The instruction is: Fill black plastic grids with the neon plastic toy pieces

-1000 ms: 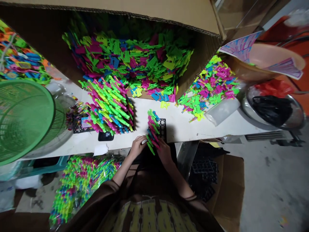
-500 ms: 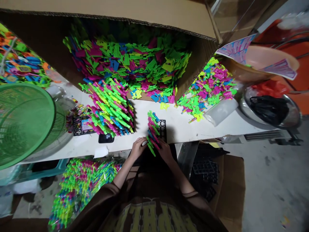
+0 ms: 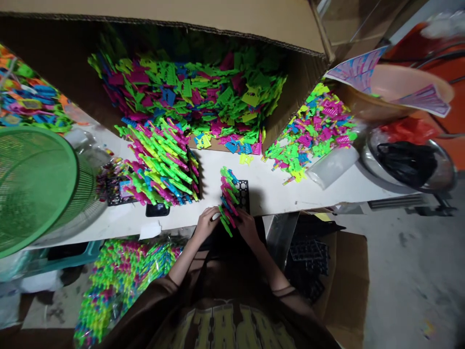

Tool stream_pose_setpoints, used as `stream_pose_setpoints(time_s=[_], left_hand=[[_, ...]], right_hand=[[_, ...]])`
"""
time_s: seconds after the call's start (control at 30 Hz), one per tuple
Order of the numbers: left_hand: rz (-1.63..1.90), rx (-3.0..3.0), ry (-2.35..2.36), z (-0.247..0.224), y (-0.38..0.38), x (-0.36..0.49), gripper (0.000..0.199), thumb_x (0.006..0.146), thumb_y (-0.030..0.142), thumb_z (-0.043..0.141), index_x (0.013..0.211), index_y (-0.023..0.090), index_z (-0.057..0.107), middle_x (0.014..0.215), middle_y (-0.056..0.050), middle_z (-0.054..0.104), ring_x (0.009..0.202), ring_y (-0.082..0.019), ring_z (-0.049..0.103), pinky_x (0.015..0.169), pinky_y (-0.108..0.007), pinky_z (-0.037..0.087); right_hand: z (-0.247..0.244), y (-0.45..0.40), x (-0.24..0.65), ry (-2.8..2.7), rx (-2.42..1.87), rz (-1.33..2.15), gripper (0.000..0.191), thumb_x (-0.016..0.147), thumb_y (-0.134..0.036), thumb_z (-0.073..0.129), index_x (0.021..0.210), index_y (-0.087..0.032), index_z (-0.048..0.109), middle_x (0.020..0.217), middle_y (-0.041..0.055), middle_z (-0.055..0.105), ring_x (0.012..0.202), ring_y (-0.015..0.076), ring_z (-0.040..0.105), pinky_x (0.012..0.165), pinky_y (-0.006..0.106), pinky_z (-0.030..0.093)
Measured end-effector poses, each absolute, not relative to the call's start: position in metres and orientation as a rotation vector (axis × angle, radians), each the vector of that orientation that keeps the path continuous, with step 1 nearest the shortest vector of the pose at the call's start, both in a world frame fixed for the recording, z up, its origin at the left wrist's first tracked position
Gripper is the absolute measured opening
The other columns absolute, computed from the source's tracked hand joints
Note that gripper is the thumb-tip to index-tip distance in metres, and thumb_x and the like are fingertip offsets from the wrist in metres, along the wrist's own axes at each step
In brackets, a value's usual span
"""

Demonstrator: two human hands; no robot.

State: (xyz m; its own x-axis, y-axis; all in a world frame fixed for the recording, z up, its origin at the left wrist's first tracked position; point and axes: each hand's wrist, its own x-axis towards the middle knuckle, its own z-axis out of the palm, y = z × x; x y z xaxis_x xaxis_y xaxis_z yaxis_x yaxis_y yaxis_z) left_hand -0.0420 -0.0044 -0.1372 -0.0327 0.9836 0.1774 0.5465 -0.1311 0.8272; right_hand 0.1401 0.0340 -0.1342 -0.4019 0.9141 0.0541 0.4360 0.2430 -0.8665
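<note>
At the table's front edge, a black perforated rack [image 3: 243, 190] holds a row of bright green, pink and blue plastic pieces [image 3: 229, 194] standing in its left part. My left hand [image 3: 207, 224] is curled just left of the nearest pieces, with something small and whitish at its thumb. On the other side, my right hand [image 3: 247, 228] closes in by the near end of the row, its fingers partly behind a pink piece. What either hand grips is too small to make out. Farther left stands a fuller rack, packed with slanted pieces [image 3: 163, 165] in the same colours.
A large cardboard box [image 3: 298, 99] of loose flat pieces lies open behind. Loose pieces [image 3: 316, 131] heap to its right, near a metal bowl [image 3: 370, 162]. A green basket [image 3: 74, 169] stands left; a bag of finished-looking pieces [image 3: 116, 276] sits below the table.
The view has shifted slightly. Both hands stay at the near end of the row, with hardly any visible movement.
</note>
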Motion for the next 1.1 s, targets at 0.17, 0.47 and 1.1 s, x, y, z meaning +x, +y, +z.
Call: stream_pose_setpoints(time_s=[0.17, 0.47, 1.1], left_hand=[[1.063, 1.764, 1.601, -0.135, -0.003, -0.042, 0.029, 0.072, 0.004, 0.054, 0.092, 0.022, 0.066, 0.095, -0.005, 0.074, 0.089, -0.021, 0.067, 0.078, -0.034, 0.053], [0.990, 1.871, 1.614, -0.141, 0.005, -0.044, 0.028, 0.071, 0.005, 0.053, 0.090, 0.022, 0.064, 0.094, -0.005, 0.071, 0.086, -0.022, 0.065, 0.073, -0.033, 0.049], [0.977, 1.789, 1.769, -0.128, 0.050, -0.032, 0.019, 0.073, 0.005, 0.052, 0.074, 0.021, 0.061, 0.075, -0.002, 0.062, 0.076, -0.020, 0.060, 0.067, -0.029, 0.049]], right_hand=[[-0.127, 0.030, 0.138, -1.953, -1.214, 1.087, 0.025, 0.080, -0.014, 0.059, 0.101, -0.023, 0.069, 0.099, 0.0057, 0.073, 0.090, 0.0206, 0.070, 0.078, 0.031, 0.057], [-0.112, 0.036, 0.138, -1.904, -1.141, 1.106, 0.022, 0.084, -0.015, 0.055, 0.104, -0.020, 0.063, 0.104, 0.0092, 0.069, 0.093, 0.0194, 0.067, 0.082, 0.031, 0.056], [-0.118, 0.143, 0.245, -1.906, -1.645, 0.107, 0.021, 0.091, -0.026, 0.047, 0.090, -0.019, 0.066, 0.107, 0.0132, 0.065, 0.106, 0.0280, 0.049, 0.094, 0.047, 0.044]])
